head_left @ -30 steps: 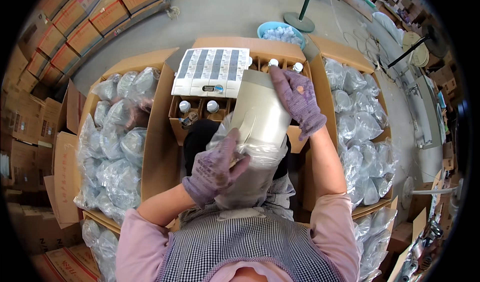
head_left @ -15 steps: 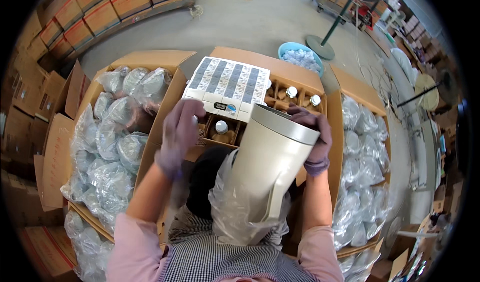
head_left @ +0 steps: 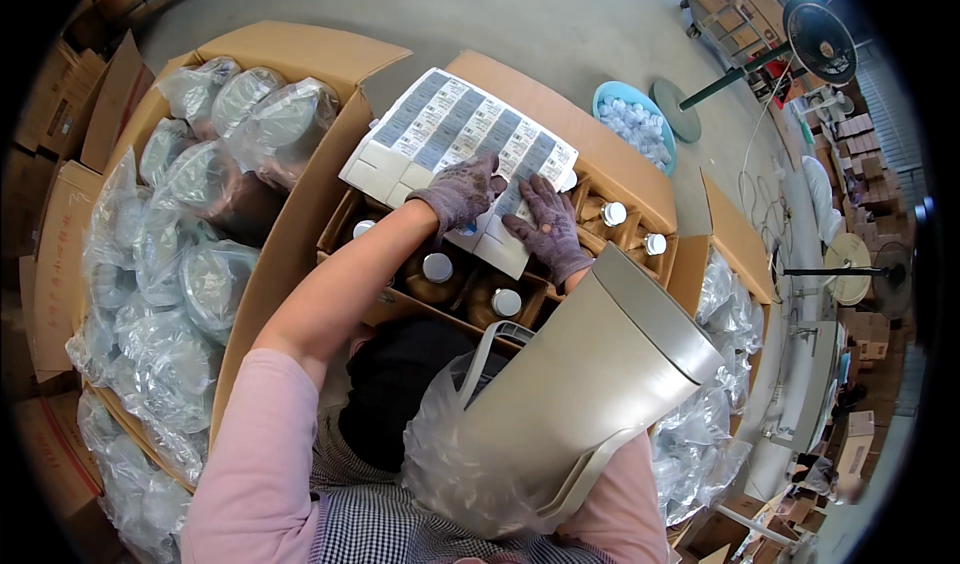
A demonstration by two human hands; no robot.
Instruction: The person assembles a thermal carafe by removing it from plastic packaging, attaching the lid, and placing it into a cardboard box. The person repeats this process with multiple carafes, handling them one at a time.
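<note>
A sheet of labels (head_left: pixel 432 114) with grey and white rows lies on white boxes (head_left: pixel 385 172) atop an open carton. My left hand (head_left: pixel 462 192), in a purple-grey knit glove, is on the sheet with its fingers curled into a pinch; what is between them, if anything, is hidden. My right hand (head_left: pixel 550 226), gloved alike, rests on the sheet's right part with fingers spread. On my lap leans a beige cylindrical jug body (head_left: pixel 575 394) with a silver rim and handle. A clear plastic bag (head_left: pixel 460 454) is bunched around its lower end; neither hand holds it.
The carton (head_left: pixel 600 124) holds several brown bottles with silver caps (head_left: pixel 507 303) in dividers. Cartons of bagged, silvery items (head_left: pixel 210 284) stand left and right. Beyond are a blue basin (head_left: pixel 668 114) of small pale pieces and a standing fan (head_left: pixel 820 42).
My right hand has let go of the jug's rim and moved onto the label sheet. My left hand has moved right onto the sheet. The jug leans further right, and the view has turned.
</note>
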